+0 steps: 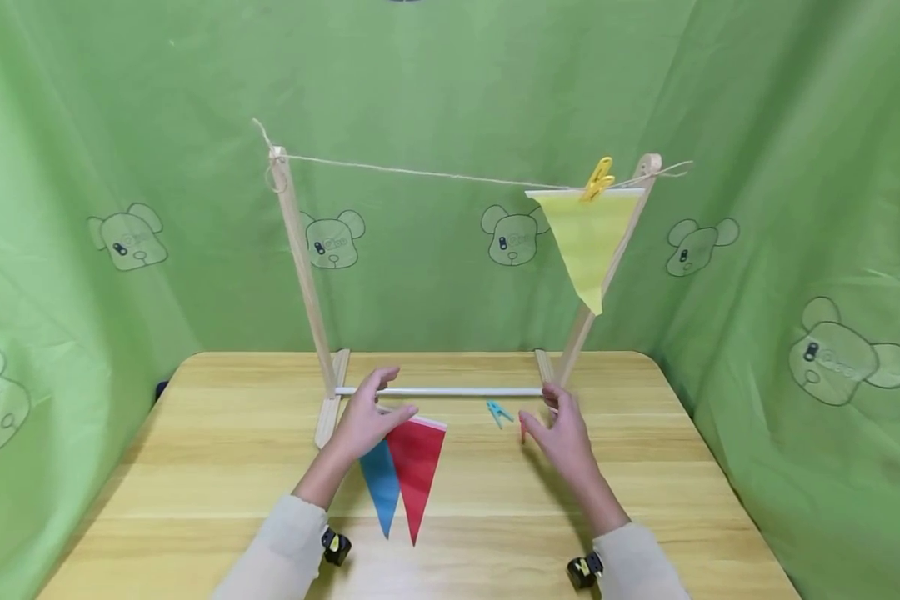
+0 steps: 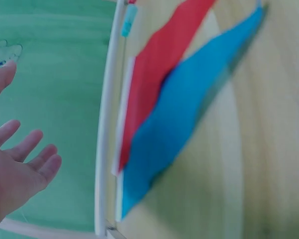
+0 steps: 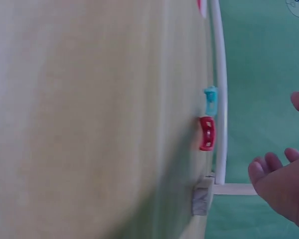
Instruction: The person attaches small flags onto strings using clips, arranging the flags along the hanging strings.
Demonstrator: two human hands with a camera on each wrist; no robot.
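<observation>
Holds the left hand (image 1: 363, 423), empty, fingers loosely extended, above one blue pennant (image 1: 381, 483) and one red pennant (image 1: 417, 467) side by side on the counter (image 1: 487, 525). Shows next one turquoise clip (image 1: 498, 412) and one red clip (image 3: 208, 133), then the right hand (image 1: 566, 435), empty and relaxed, near the red clip. Displays farthest right one yellow pennant (image 1: 588, 237) pinned by one yellow clip (image 1: 598, 178) to one string (image 1: 420, 172) between two uprights (image 1: 304, 275).

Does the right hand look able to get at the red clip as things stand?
Probably yes: the right hand is empty and close to the red clip, and the light-blue clip lies beside it, not over it.
</observation>
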